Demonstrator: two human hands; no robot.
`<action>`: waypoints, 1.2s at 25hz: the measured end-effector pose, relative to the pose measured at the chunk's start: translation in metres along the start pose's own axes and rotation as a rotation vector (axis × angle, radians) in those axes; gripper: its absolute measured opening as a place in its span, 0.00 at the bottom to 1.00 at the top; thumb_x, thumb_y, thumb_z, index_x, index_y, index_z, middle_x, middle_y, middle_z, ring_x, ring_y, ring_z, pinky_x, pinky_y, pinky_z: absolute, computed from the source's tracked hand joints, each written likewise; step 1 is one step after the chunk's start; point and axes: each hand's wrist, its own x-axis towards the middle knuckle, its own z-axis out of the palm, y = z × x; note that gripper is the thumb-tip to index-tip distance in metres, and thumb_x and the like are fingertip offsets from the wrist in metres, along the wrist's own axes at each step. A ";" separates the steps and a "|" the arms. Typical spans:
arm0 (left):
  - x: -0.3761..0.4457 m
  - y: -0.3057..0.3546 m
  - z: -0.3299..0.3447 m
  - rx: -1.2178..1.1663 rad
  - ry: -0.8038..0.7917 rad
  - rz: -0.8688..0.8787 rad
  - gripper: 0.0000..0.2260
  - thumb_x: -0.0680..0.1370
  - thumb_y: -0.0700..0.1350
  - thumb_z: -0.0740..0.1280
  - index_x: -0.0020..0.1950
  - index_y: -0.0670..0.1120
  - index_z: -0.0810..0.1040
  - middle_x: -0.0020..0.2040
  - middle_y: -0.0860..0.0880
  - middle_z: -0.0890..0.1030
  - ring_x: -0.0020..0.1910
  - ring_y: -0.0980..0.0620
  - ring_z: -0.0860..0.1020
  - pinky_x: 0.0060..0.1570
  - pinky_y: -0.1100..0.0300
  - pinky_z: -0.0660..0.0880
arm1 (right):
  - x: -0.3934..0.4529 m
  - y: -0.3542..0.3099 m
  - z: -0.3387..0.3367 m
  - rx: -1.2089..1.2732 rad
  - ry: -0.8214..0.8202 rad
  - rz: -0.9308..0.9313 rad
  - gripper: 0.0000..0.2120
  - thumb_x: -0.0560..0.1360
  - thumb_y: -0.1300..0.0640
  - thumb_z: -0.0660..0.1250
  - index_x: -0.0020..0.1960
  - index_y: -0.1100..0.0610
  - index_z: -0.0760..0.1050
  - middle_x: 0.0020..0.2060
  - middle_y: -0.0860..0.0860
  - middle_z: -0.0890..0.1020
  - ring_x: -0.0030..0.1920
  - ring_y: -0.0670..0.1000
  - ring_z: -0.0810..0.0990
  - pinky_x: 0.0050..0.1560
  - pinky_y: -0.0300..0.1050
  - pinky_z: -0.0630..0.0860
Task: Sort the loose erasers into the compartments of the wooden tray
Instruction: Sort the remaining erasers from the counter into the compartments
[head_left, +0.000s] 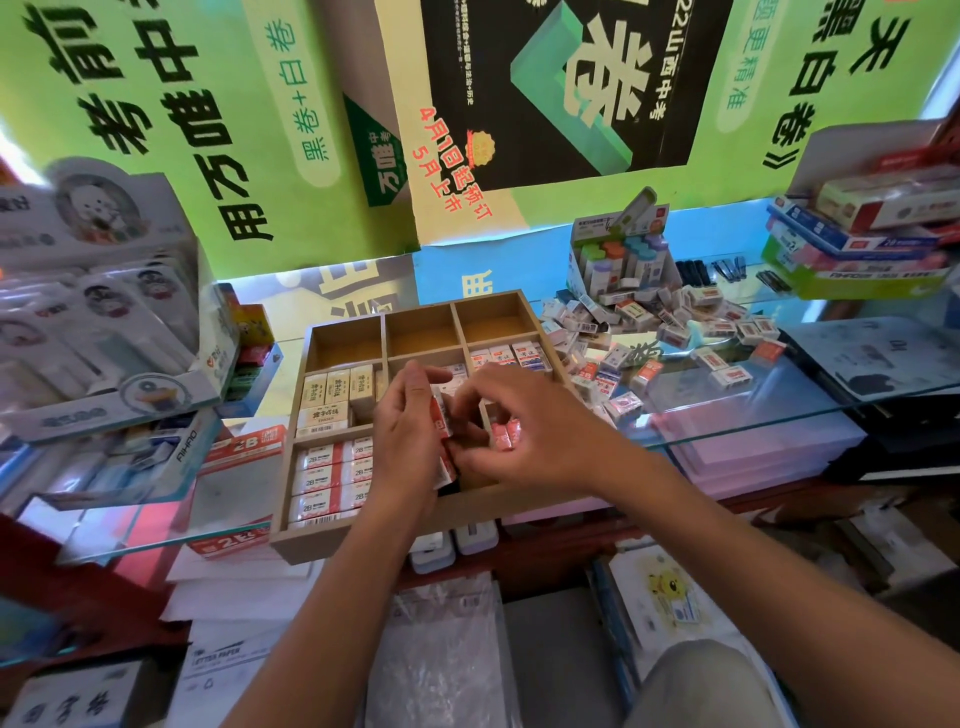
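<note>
On the glass counter we see one wooden tray (363, 538), nine square compartments; the three at the far edge hold nothing. Left column: four cream erasers (332, 397), below them flat white 2B erasers (324, 480), count unclear. Left hand (408, 431) grips a stack of red-white erasers (442, 431); right hand (511, 426) pinches them with curled fingers over mid tray. Loose pile (670, 332) sits right of the tray, uncountable.

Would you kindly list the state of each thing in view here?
Wooden tray: partly filled, back row bare.
Loose erasers: heaped right of the tray.
Left hand: holds red-and-white erasers upright over the tray.
Right hand: fingers curled at those erasers.
Display box: open.
</note>
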 end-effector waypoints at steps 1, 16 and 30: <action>0.000 0.000 0.000 0.017 0.023 -0.003 0.16 0.85 0.53 0.54 0.52 0.44 0.76 0.35 0.44 0.79 0.29 0.51 0.80 0.25 0.59 0.76 | 0.001 -0.002 0.008 -0.028 -0.013 -0.032 0.15 0.69 0.48 0.75 0.52 0.50 0.75 0.48 0.43 0.76 0.49 0.43 0.73 0.49 0.40 0.72; 0.007 -0.006 0.000 0.006 -0.021 -0.031 0.10 0.84 0.52 0.56 0.50 0.48 0.71 0.33 0.48 0.77 0.33 0.47 0.76 0.30 0.55 0.72 | -0.017 0.044 -0.015 -0.270 0.096 0.078 0.30 0.67 0.36 0.71 0.63 0.52 0.78 0.56 0.49 0.77 0.57 0.49 0.70 0.56 0.49 0.68; 0.007 -0.008 -0.001 0.055 -0.021 -0.017 0.09 0.84 0.53 0.56 0.50 0.51 0.71 0.32 0.49 0.77 0.32 0.45 0.76 0.29 0.57 0.71 | -0.021 0.070 -0.037 -0.284 -0.024 0.282 0.23 0.65 0.49 0.77 0.56 0.43 0.71 0.52 0.46 0.79 0.53 0.49 0.73 0.52 0.53 0.75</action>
